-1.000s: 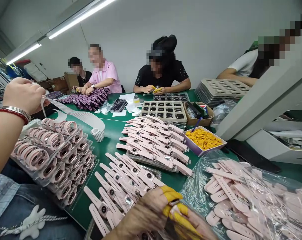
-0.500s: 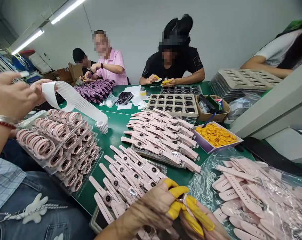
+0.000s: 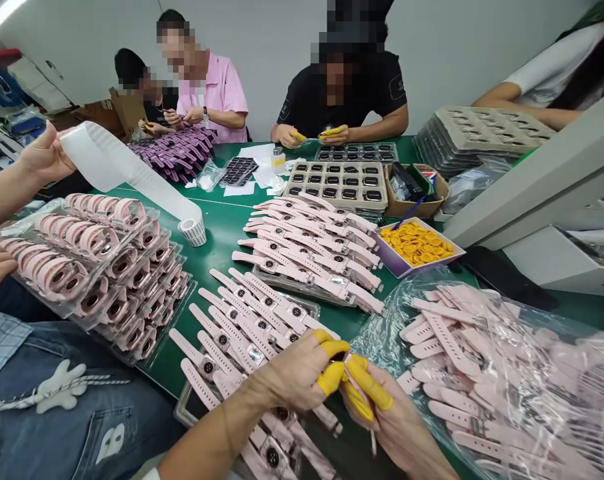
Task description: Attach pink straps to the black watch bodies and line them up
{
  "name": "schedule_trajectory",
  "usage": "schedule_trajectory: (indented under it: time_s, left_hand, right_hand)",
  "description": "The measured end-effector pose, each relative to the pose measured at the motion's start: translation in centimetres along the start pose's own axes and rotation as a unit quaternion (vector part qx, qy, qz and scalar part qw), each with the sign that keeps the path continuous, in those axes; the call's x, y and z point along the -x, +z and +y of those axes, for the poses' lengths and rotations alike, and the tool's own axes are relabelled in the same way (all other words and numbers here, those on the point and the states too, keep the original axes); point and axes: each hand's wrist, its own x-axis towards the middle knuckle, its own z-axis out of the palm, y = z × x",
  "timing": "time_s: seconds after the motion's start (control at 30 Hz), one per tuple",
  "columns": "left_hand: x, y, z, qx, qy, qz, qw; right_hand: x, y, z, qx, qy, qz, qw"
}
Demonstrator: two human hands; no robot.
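Note:
My left hand (image 3: 292, 377) and my right hand (image 3: 389, 420) meet at the near table edge, both with yellow finger cots. Together they pinch a small pink watch strap (image 3: 353, 375) between their fingertips. Just left of my hands lies a tray of pink watches (image 3: 242, 333) laid out flat. To the right sits a clear plastic bag of loose pink straps (image 3: 487, 373). A second row of pink watches (image 3: 307, 257) lies farther back.
A co-worker in jeans at the left holds up a white label strip (image 3: 112, 163) running to a roll (image 3: 193, 231), beside stacked trays of buckled pink watches (image 3: 97, 267). A box of yellow finger cots (image 3: 416, 244), trays of watch bodies (image 3: 339, 183) and other seated people are across the green table (image 3: 222, 227).
My two hands have closed together on the strap and sit a little higher in view. The co-worker's hand has lifted the label strip up and to the left.

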Motion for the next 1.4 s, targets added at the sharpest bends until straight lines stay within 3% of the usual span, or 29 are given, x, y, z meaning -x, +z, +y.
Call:
schedule_trajectory:
  time_s: [0.1,0.23,0.3,0.37,0.43,0.47,0.53,0.6,0.7,0.77,0.87,0.97,1.1,1.23,1.4]
  left_hand:
    - [0.1,0.1,0.0,0.061,-0.025,0.044,0.997]
    - [0.0,1.0,-0.1,0.207,-0.052,0.169,0.962]
    - [-0.1,1.0,-0.3,0.327,-0.077,0.226,0.914]
    - [-0.3,0.3,-0.6,0.413,-0.111,0.313,0.848]
    - [-0.4,-0.5,-0.9,0.435,-0.136,0.410,0.790]
    - [-0.5,-0.7,-1.0,0.432,-0.148,0.434,0.777]
    - [-0.7,-0.7,-0.9,0.424,-0.169,0.394,0.797]
    - [-0.6,0.0,-0.8,0.388,-0.171,0.277,0.862]
    - [-0.3,1.4,-0.9,0.230,-0.071,0.139,0.961]
    - [0.0,1.9,-1.3,0.125,0.009,0.096,0.988]
    - [0.2,1.9,-1.7,0.057,0.059,0.060,0.995]
    - [0.2,1.7,-1.7,0.039,0.075,0.060,0.995]
    - [0.0,1.6,-1.3,0.040,0.064,0.067,0.995]
    - [-0.1,1.3,-0.8,0.053,0.049,0.038,0.997]
    - [-0.1,0.9,-0.5,0.010,0.056,0.018,0.998]
  right_hand:
    - [-0.1,-0.2,0.7,-0.050,-0.029,0.027,0.998]
    - [0.1,0.0,1.2,-0.057,-0.009,-0.020,0.998]
    - [0.5,0.0,1.0,-0.049,0.027,-0.065,0.996]
    - [0.8,-0.3,0.4,-0.021,0.048,-0.111,0.992]
    - [0.8,-1.0,-0.4,0.016,0.037,-0.129,0.991]
    - [0.7,-1.3,-0.8,0.028,0.015,-0.115,0.993]
    - [0.4,-1.6,-1.2,0.030,-0.051,-0.057,0.997]
    - [0.3,-1.4,-1.1,0.009,-0.105,-0.011,0.994]
    - [0.4,-0.3,-0.5,-0.034,-0.106,-0.048,0.993]
    - [0.7,0.4,-0.3,-0.054,-0.088,-0.085,0.991]
    - [1.1,0.7,-0.7,-0.070,-0.065,-0.096,0.991]
    - [1.3,0.9,-1.4,-0.112,-0.052,-0.074,0.990]
    - [1.3,1.5,-1.8,-0.186,-0.068,-0.066,0.978]
    - [1.2,1.9,-1.7,-0.254,-0.068,-0.082,0.961]
    - [1.2,1.5,-1.8,-0.270,-0.042,-0.073,0.959]
